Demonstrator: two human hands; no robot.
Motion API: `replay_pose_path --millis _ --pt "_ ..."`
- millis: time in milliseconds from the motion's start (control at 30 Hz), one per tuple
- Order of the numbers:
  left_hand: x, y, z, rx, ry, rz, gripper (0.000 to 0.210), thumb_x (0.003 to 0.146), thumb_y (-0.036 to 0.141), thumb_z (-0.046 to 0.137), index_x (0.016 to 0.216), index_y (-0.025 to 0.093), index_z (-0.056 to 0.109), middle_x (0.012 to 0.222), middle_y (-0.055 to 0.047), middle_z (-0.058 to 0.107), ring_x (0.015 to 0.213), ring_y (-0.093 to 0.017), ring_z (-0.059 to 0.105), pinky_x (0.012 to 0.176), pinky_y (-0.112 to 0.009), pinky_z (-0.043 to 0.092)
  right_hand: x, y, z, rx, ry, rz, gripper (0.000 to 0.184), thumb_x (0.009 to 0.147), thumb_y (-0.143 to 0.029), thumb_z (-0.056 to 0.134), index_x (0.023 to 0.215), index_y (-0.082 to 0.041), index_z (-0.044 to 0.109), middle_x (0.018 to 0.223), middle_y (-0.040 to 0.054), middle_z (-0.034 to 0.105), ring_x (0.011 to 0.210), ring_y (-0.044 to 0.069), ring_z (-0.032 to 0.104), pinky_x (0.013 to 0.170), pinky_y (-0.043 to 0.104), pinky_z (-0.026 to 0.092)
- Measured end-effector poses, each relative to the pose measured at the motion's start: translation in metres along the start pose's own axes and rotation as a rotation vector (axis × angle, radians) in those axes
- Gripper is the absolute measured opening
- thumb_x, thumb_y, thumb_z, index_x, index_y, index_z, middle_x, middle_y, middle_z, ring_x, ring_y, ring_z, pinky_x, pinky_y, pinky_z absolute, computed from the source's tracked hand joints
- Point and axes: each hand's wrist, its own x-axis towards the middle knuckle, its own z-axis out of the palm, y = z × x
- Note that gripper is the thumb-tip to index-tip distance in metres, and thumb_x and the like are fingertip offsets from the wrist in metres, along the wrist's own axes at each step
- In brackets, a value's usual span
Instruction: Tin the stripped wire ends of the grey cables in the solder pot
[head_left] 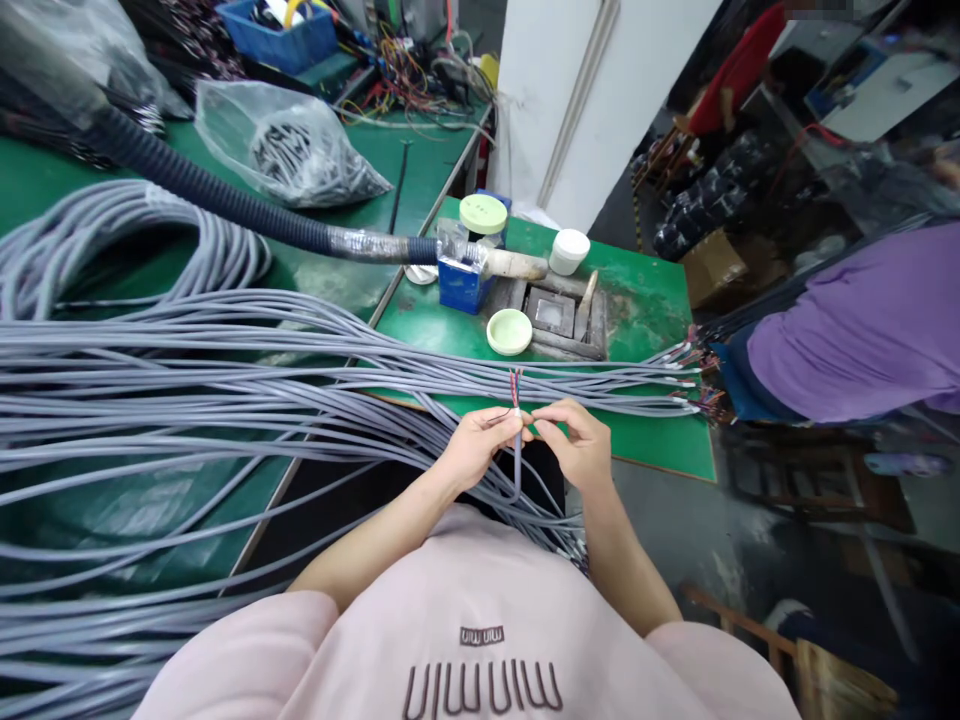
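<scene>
In front of my chest, my left hand [482, 445] is closed around a grey cable [517, 462] just below its stripped end. Fine red, blue and other coloured wires [515, 385] stick up from that end. My right hand [581, 442] is close beside it, thumb and forefinger pinched at what looks like a thin dark wire by the cable's end. The fingertips partly hide this wire. Behind my hands, a bundle of grey cables [420, 372] runs across the green table, its stripped ends [694, 385] lying at the right.
Behind the cables are a solder pot [553, 312], a pale green lid [509, 331], a white jar [569, 251] and a black extraction hose [262, 212]. A coiled cable [135, 240] and a plastic bag [289, 145] lie left. A person in purple [862, 320] is at the right.
</scene>
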Motion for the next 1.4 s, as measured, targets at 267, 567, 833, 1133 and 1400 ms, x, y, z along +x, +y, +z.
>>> replay_pose_path --millis 267,567,833,1133,1400 --pt "0.004 0.004 0.002 0.047 -0.017 0.06 0.035 0.061 0.041 0.083 0.079 0.012 0.073 0.068 -0.004 0.07 0.061 -0.01 0.059 0.062 -0.022 0.045 -0.002 0.0 -0.001 -0.04 0.029 -0.043 0.011 0.085 -0.018 0.06 0.089 -0.024 0.068 0.084 0.0023 0.067 0.078 0.017 0.062 0.073 0.033 0.05" --pt "0.002 0.001 0.003 0.119 -0.007 0.085 0.036 0.062 0.043 0.082 0.08 0.013 0.074 0.069 -0.005 0.07 0.062 -0.011 0.058 0.063 -0.023 0.045 0.013 -0.021 0.001 -0.1 0.092 -0.022 0.007 0.085 -0.017 0.059 0.085 -0.024 0.063 0.083 0.0009 0.066 0.081 0.017 0.062 0.077 0.033 0.05" --pt "0.002 -0.002 0.0 0.186 -0.027 0.166 0.028 0.067 0.041 0.079 0.07 0.014 0.073 0.065 -0.003 0.068 0.059 -0.01 0.055 0.063 -0.023 0.045 0.026 -0.035 0.006 -0.218 0.099 -0.023 0.011 0.082 -0.014 0.058 0.087 -0.023 0.057 0.084 0.0003 0.065 0.08 0.016 0.063 0.078 0.031 0.051" --pt "0.0 0.001 0.009 0.217 0.017 0.179 0.03 0.057 0.041 0.085 0.066 0.015 0.073 0.058 0.0 0.065 0.058 -0.011 0.056 0.064 -0.025 0.048 0.028 -0.037 0.007 -0.252 0.089 0.004 0.014 0.08 -0.013 0.057 0.089 -0.023 0.054 0.085 0.0007 0.066 0.081 0.017 0.064 0.079 0.033 0.05" --pt "0.001 -0.002 0.011 0.177 0.076 0.167 0.032 0.052 0.042 0.087 0.069 0.017 0.076 0.063 -0.001 0.07 0.06 -0.012 0.061 0.066 -0.028 0.053 0.028 -0.036 0.007 -0.265 0.094 -0.015 0.015 0.079 -0.013 0.058 0.089 -0.024 0.054 0.085 0.0001 0.066 0.08 0.017 0.065 0.081 0.033 0.049"
